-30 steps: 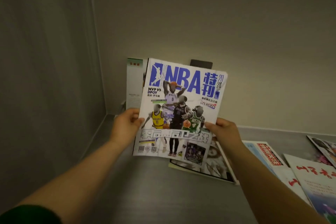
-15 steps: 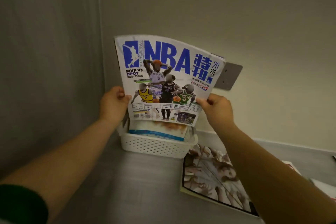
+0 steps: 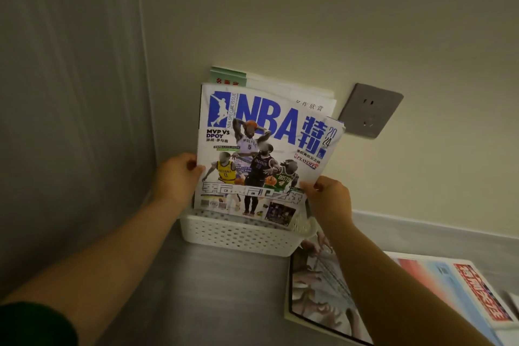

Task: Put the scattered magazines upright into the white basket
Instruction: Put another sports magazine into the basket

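Observation:
I hold an NBA magazine (image 3: 261, 149) upright, its lower edge dipping into the white basket (image 3: 241, 236) against the wall. My left hand (image 3: 175, 177) grips its left edge and my right hand (image 3: 328, 196) pinches its right edge near the bottom. Behind it in the basket stand other magazines (image 3: 280, 87), one with a green top strip, leaning on the wall. To the right of the basket a dark-bordered magazine (image 3: 317, 292) lies flat on the grey surface, partly under my right forearm. A magazine with red lettering (image 3: 466, 295) lies further right.
The basket sits in the corner where the left wall (image 3: 70, 121) meets the back wall. A grey wall socket (image 3: 370, 109) is mounted just right of the standing magazines. More magazine corners show at the far right edge (image 3: 514, 300).
The NBA magazine came down from above the basket and now its lower edge sits inside the basket, in front of the standing magazines. Both hands moved down with it.

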The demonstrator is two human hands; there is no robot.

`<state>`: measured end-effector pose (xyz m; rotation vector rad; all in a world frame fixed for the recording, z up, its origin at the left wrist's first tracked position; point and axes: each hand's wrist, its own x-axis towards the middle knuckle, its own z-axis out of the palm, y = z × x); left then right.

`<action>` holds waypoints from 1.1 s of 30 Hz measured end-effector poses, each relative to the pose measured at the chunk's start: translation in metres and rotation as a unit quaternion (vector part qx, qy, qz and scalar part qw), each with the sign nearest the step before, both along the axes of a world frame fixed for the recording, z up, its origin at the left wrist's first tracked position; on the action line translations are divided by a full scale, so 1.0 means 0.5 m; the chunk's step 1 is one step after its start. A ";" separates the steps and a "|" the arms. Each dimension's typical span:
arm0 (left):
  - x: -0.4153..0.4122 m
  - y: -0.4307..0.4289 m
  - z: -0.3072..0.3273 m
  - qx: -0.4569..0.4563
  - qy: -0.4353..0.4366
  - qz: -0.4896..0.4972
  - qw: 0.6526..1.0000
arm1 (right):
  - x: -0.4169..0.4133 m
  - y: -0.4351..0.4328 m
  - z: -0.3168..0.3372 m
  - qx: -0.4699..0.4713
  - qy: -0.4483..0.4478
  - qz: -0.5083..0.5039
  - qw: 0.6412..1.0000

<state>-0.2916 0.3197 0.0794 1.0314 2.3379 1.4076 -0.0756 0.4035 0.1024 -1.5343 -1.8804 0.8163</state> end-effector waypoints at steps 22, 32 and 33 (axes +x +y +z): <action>0.005 0.074 0.019 0.140 -0.124 -0.064 0.980 | -0.107 0.044 -0.004 0.014 0.295 -0.014 0.955; 0.000 0.056 0.024 0.090 -0.123 -0.086 0.985 | -0.014 0.056 -0.022 0.033 0.093 0.085 0.992; 0.006 0.045 0.021 0.092 -0.125 -0.073 0.985 | 0.015 0.049 -0.033 0.044 0.035 0.081 0.995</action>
